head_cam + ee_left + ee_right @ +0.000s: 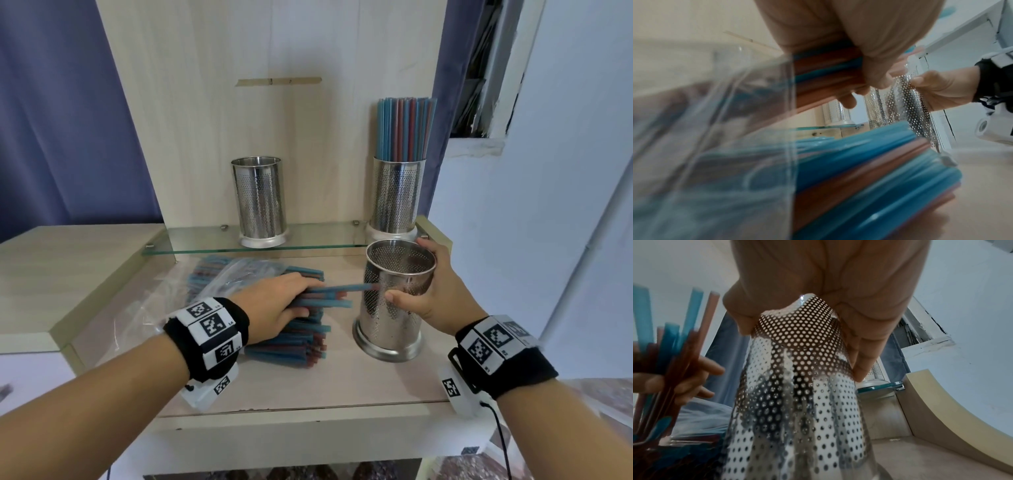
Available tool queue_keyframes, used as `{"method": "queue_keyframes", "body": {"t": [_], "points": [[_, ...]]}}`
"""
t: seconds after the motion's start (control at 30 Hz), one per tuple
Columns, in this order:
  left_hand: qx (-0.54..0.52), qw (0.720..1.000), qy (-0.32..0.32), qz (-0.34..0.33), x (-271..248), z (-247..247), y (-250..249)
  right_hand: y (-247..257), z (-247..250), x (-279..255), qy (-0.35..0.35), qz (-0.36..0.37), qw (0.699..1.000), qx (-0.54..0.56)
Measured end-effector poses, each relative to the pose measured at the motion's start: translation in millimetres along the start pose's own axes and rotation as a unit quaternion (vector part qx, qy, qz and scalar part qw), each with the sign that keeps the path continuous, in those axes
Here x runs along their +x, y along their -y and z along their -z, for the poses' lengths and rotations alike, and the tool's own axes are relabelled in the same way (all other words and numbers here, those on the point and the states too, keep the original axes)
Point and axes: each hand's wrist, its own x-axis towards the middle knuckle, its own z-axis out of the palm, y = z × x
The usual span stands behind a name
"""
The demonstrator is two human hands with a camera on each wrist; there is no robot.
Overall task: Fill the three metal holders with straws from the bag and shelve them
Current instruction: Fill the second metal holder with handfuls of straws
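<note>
Left hand (278, 301) clenched round a bunch of straws (329, 298) above the clear bag (219, 274), mid-counter. Right hand (431, 291) grasping the empty holder (394, 301) near the counter's right edge. Behind, on the glass shelf (205, 241): another empty holder (259, 202) mid-shelf, a filled holder (397, 198) at its right end

Hanging behind the unit at left: a blue curtain (61, 113). Sticking to the pale wooden back panel (212, 113): a strip of tape (278, 81). Standing at right: a white wall (561, 212).
</note>
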Motion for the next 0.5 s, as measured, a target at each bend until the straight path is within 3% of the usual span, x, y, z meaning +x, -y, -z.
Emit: {"method": "queue_keyframes", "body": {"t": [0.4,0.5], "points": [[-0.106,0.973,-0.189,-0.085,12.3,32.7,-24.5,17.2,5.6,-5.9,0.026,-0.003,1.0,-0.015],[-0.143,0.954,-0.254,-0.076,15.5,51.4,-32.4,31.0,8.0,-5.8,-0.062,0.081,0.987,-0.124]]}}
